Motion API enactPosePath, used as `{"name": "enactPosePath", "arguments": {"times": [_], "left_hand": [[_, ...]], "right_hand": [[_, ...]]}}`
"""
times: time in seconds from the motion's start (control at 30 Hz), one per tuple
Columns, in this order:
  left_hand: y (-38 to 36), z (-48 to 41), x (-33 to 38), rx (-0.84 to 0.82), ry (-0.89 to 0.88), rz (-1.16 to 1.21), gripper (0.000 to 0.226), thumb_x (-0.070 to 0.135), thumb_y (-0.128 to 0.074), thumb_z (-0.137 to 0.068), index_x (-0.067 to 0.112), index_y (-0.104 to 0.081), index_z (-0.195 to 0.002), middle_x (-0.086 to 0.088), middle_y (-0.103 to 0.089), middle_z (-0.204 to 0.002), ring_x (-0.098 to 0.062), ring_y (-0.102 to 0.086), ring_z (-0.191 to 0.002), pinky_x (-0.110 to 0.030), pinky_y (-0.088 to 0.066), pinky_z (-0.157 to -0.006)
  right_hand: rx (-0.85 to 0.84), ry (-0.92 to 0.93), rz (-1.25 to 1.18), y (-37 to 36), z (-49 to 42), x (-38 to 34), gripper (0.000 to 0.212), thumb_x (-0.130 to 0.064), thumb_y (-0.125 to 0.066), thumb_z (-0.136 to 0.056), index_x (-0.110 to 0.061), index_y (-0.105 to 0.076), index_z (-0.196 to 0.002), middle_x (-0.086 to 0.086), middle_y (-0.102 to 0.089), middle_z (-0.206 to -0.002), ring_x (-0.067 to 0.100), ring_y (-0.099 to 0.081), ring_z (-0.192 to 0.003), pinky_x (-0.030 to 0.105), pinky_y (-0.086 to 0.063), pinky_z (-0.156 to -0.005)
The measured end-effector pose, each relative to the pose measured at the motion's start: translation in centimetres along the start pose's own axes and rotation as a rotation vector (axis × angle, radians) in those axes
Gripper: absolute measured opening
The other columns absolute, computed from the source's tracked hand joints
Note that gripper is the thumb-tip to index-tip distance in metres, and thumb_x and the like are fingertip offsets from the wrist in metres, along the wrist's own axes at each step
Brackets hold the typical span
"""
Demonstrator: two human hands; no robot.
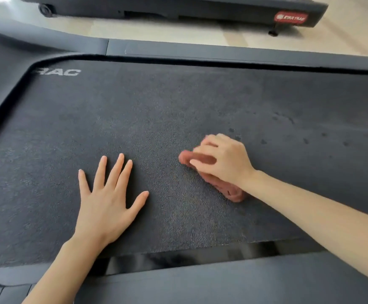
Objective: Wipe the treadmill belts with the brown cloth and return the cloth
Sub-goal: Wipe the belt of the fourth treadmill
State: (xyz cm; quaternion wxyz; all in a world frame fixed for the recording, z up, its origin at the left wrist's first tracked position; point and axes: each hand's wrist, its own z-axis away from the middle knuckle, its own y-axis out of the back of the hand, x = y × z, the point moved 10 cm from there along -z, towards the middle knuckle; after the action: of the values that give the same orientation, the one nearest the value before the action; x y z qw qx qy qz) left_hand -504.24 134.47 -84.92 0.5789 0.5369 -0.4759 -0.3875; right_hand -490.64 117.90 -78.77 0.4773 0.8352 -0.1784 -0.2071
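Note:
A dark textured treadmill belt [178, 102] fills most of the head view. My right hand [222, 159] grips a bunched brown cloth [231, 189] and holds it down on the belt right of centre. Most of the cloth is hidden under the hand; its ends stick out at the fingertips and by the wrist. My left hand [108, 194] rests flat on the belt to the left, fingers spread and straight, holding nothing.
Dark side rails run along the far edge [222, 51] and the near edge [222, 281] of the belt. Small dark spots [306, 140] mark the belt to the right. A second treadmill [178, 7] with a red logo stands across the pale floor [156, 31].

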Motion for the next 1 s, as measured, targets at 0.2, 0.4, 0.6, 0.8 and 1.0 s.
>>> {"name": "enactPosePath", "arguments": {"times": [0.2, 0.4, 0.6, 0.8, 1.0], "left_hand": [[0.2, 0.3, 0.3, -0.001, -0.012, 0.014, 0.089, 0.072, -0.002, -0.082, 0.017, -0.036, -0.143, -0.002, -0.025, -0.153, -0.033, -0.016, -0.142, -0.063, -0.011, -0.110], [-0.4, -0.2, 2.9, -0.024, -0.065, 0.062, 0.080, 0.067, -0.015, -0.081, 0.023, -0.032, -0.145, -0.001, -0.020, -0.155, -0.031, -0.009, -0.144, -0.062, -0.005, -0.111], [-1.2, -3.7, 9.0, -0.021, -0.203, 0.090, 0.073, 0.065, -0.013, -0.082, 0.031, -0.028, -0.145, 0.003, -0.018, -0.156, -0.023, -0.005, -0.145, -0.061, 0.000, -0.111], [-1.7, -4.2, 9.9, -0.024, -0.229, 0.030, 0.066, 0.062, -0.023, -0.085, 0.031, -0.035, -0.143, 0.000, -0.028, -0.153, -0.027, -0.014, -0.144, -0.068, -0.008, -0.108], [-1.9, -3.8, 10.1, -0.037, -0.218, 0.042, 0.069, 0.065, -0.018, -0.083, 0.034, -0.031, -0.144, 0.002, -0.025, -0.154, -0.026, -0.010, -0.144, -0.064, -0.003, -0.109]], "right_hand": [[-0.067, -0.505, 0.263, -1.9, -5.6, 12.3, 0.034, -0.056, -0.050, -0.089, -0.033, -0.067, -0.107, 0.000, -0.060, -0.109, 0.026, -0.054, -0.102, 0.034, -0.043, -0.081], [-0.020, -0.304, 0.051, 2.6, 5.1, 3.3, 0.041, -0.068, -0.051, -0.081, -0.033, -0.072, -0.082, -0.014, -0.061, -0.092, 0.010, -0.052, -0.082, 0.022, -0.036, -0.069], [0.074, -0.241, 0.047, 5.7, 11.0, 1.5, 0.032, -0.051, -0.061, -0.081, -0.024, -0.069, -0.067, -0.012, -0.065, -0.081, 0.014, -0.056, -0.074, 0.028, -0.047, -0.066], [0.092, -0.456, 0.167, 4.2, 3.6, 11.0, 0.027, -0.049, -0.060, -0.083, -0.026, -0.068, -0.070, -0.011, -0.063, -0.080, 0.014, -0.056, -0.080, 0.027, -0.044, -0.065], [0.008, -0.507, 0.166, 3.3, 3.2, 12.7, 0.034, -0.058, -0.054, -0.084, -0.028, -0.070, -0.080, -0.012, -0.064, -0.094, 0.015, -0.056, -0.086, 0.025, -0.036, -0.068]]}}
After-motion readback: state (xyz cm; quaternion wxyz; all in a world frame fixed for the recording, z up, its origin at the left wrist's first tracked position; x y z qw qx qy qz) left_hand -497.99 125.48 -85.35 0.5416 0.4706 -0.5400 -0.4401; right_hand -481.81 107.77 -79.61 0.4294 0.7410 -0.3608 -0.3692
